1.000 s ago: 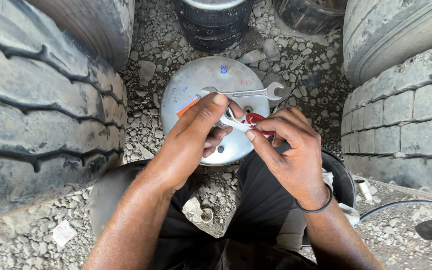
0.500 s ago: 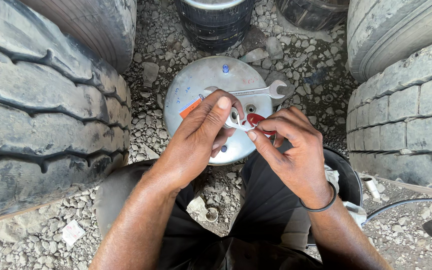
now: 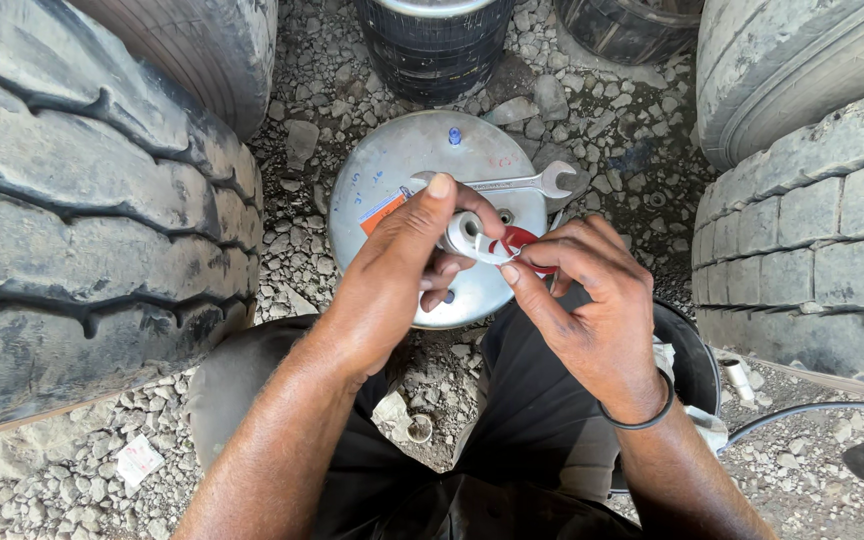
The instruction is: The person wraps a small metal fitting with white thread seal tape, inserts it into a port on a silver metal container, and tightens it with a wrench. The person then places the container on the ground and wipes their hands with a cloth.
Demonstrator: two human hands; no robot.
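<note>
**Fingers Pinch a Small Roll of White Tape**

Fingers (image 3: 452,205) of our left hand (image 3: 392,280) are curled around a small white roll of tape (image 3: 467,232). We pinch it tight. Our right hand (image 3: 592,310) is just beside it, at 3 o'clock from the roll. Its thumb and first finger pinch the loose white end of the tape and a small red part (image 3: 517,240). So both hands are closed on something, and the two hands almost touch in the middle of the view.

Under our hands sits a round silver metal disc (image 3: 392,170). It lies flat on the stony ground. A little blue cap (image 3: 455,135) stands near the top of the disc, at 12 o'clock. An orange sticker (image 3: 380,213) is on the disc at 9 o'clock, close to our left thumb. A silver wrench (image 3: 527,183) lies across the disc at 2 o'clock from the roll.

We wear a black band (image 3: 642,418) on our right wrist.

Big things stand all around us. A huge black tire (image 3: 82,230) fills the view at 9 o'clock. Another big tire (image 3: 812,250) stands at 3 o'clock. A black ribbed rubber drum (image 3: 437,45) stands at 12 o'clock, past the disc. Grey gravel (image 3: 302,270) covers the ground. A small white scrap (image 3: 138,460) lies on the stones at 7 o'clock.
</note>
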